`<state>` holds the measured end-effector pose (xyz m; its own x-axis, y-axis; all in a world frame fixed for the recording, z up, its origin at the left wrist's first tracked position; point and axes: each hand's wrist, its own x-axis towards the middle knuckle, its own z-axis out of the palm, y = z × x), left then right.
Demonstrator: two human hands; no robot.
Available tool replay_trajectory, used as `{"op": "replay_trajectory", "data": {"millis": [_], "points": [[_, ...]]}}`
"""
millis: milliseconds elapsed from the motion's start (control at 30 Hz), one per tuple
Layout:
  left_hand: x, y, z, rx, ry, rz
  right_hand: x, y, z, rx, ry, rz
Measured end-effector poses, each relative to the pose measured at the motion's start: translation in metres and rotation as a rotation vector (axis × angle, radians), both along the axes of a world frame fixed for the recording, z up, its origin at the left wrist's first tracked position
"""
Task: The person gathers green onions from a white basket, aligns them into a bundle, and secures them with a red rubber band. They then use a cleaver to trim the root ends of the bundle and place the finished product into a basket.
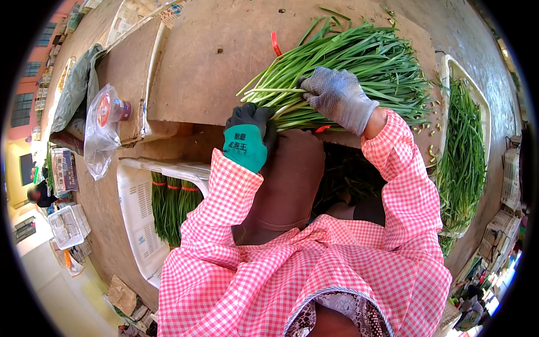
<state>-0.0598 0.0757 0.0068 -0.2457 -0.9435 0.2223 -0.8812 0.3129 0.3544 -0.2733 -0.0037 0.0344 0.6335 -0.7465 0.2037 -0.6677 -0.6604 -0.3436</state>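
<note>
A large pile of loose garlic chives (pixel 366 63) lies on the wooden board (pixel 189 80), pale stem ends to the left and leaf tips to the right. My right hand (pixel 337 94), in a grey knit glove, rests over the pile and pinches a few stems between thumb and fingers. At the pale ends is my left hand (pixel 249 135), in a black and green glove bearing writing. Its fingers are curled against the stem ends; their grip is hidden. A red tie strip (pixel 276 44) sticks out above the chives, and another red strip (pixel 323 128) shows at the board's near edge.
A white crate (pixel 141 219) at lower left holds chive bundles (pixel 174 206) with red bands. Another white crate (pixel 484 101) on the right holds loose chives (pixel 461 156). A lidded cup (pixel 124 110) and a clear plastic bag (pixel 99 147) are at the left. Small trimmings (pixel 431 153) lie at the right.
</note>
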Motion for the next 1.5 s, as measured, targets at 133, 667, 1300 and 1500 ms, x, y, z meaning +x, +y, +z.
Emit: {"op": "replay_trajectory", "data": {"millis": [133,667,1300,1500], "points": [[0.004,0.000,0.000,0.015,0.066,-0.031,0.002,0.006,0.014,0.064,0.079,-0.022],[0.063,0.042,0.013,0.302,1.039,0.443,-0.009,0.036,0.027,0.198,0.026,-0.049],[0.050,-0.022,-0.036,0.224,1.328,0.587,-0.037,0.053,0.010,0.010,-0.050,-0.024],[0.080,-0.106,-0.009,0.579,1.253,0.152,-0.042,0.071,0.020,0.428,-0.146,-0.212]]}}
